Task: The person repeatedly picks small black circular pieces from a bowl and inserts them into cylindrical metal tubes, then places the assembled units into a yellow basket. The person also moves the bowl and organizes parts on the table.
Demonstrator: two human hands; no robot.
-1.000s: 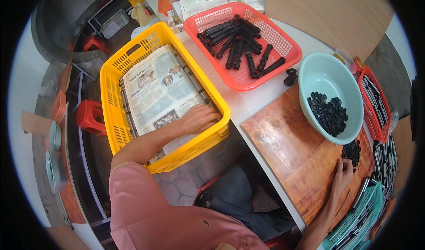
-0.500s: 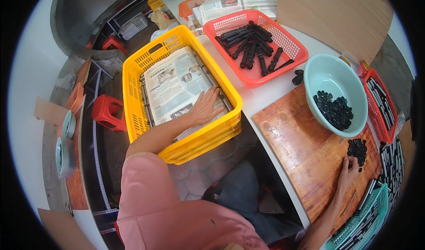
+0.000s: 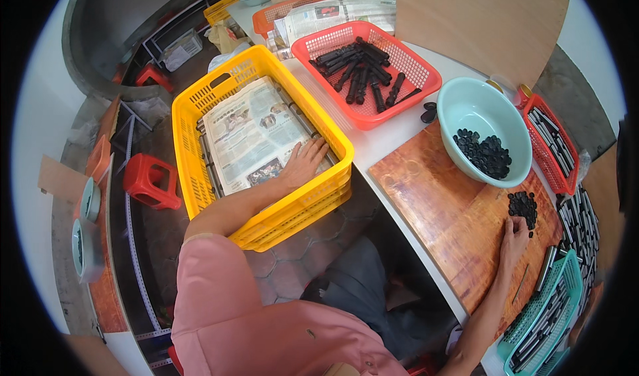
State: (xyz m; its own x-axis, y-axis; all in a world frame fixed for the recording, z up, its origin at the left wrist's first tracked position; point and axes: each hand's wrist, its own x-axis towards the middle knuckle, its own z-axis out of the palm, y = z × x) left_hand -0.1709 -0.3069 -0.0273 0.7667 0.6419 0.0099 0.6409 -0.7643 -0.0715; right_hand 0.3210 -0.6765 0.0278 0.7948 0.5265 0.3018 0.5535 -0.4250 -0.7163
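My left hand [image 3: 305, 165] lies flat with fingers spread on the newspaper [image 3: 233, 136] inside a yellow plastic crate [image 3: 343, 146]. Its fingertips reach the paper's right edge, where dark rods [image 3: 299, 118] show along the crate wall. Over on the wooden board [image 3: 439, 203], my right hand [image 3: 513, 243] has its fingers drawn together at the near side of a pile of small black round pieces [image 3: 523, 206]. Whatever sits between those fingertips is too small to make out. A pale green basin [image 3: 459, 103] with many more black pieces [image 3: 482, 155] stands just beyond the pile.
A red basket [image 3: 426, 86] of black ribbed tubes [image 3: 363, 69] sits behind the board. On the right are a red basket of rods [image 3: 552, 139], a green basket of rods [image 3: 569, 269] and loose rods [image 3: 582, 233]. A red stool [image 3: 152, 181] stands left of the crate.
The whole view has shifted a little, so things appear farther left. My left hand stays on the newspaper and my right hand stays by the pile of black pieces.
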